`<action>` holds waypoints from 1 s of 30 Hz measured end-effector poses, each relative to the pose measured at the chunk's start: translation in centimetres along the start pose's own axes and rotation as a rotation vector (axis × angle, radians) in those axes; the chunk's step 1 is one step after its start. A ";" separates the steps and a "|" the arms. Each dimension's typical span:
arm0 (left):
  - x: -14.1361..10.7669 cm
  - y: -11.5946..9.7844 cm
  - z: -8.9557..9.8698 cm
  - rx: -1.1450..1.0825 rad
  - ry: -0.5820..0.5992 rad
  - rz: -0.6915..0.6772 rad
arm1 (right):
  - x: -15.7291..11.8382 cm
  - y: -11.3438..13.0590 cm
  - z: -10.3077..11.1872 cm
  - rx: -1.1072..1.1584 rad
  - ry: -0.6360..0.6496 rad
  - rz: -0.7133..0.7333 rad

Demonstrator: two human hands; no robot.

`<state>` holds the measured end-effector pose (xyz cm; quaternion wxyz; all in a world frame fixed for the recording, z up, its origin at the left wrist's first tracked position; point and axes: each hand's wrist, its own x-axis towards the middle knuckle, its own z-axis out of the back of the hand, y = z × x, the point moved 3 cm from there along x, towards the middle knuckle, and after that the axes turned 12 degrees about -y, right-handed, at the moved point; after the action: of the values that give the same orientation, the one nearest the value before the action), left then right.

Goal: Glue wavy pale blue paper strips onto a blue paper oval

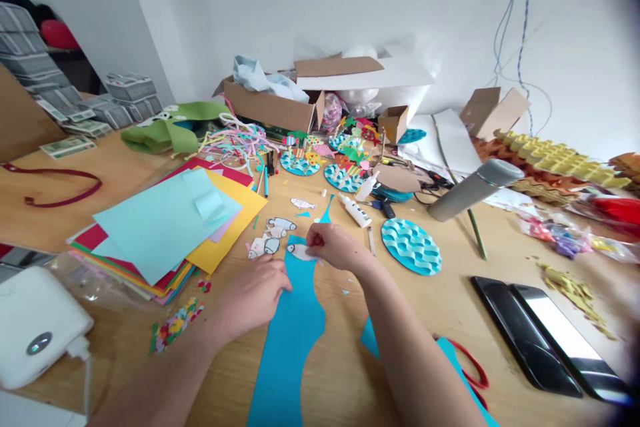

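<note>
A strip of blue paper [293, 333] with one wavy cut edge lies in front of me. My left hand [255, 297] is closed, its curled fingers gripping the strip's left edge. Near the strip's top, a white paper fish [300, 251] with a drawn outline lies flat on the blue. My right hand [330, 245] pinches this fish at its tail end; the fingertips partly cover it. More cut-out paper fish [281, 223] lie just left of the strip, and a single fish cut-out [303, 203] is farther back.
Stacked coloured paper [160, 220] is at left, above a pile of paper scraps [177, 325]. Glue bottles [355, 210] stand beyond my right hand. A wavy-patterned blue disc [411, 246], grey flask [475, 188], red-handled scissors [473, 367] and two phones [525, 337] are at right.
</note>
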<state>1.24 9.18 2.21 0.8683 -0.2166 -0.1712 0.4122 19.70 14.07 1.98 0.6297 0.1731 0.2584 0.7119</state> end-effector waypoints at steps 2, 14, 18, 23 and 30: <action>0.3 0.6 0.5 -0.026 -0.089 0.148 | -1.4 0.3 -0.2 0.087 0.089 -0.009; 0.9 0.6 0.9 -0.107 -0.169 0.189 | -6.4 1.8 -3.9 0.100 0.114 -0.036; 0.9 0.7 0.2 -0.097 -0.113 0.126 | -6.4 1.8 -3.2 0.070 0.065 0.007; 0.8 0.7 -0.3 -0.146 -0.075 0.049 | -7.6 1.8 -1.2 0.154 -0.172 0.071; 0.5 1.0 -1.0 -0.137 -0.044 0.013 | -11.9 2.2 -3.9 0.112 -0.358 0.323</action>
<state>1.33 9.88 0.94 0.8448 -0.2673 -0.2166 0.4098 17.46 1.60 1.06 0.5329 0.3701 0.1510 0.7458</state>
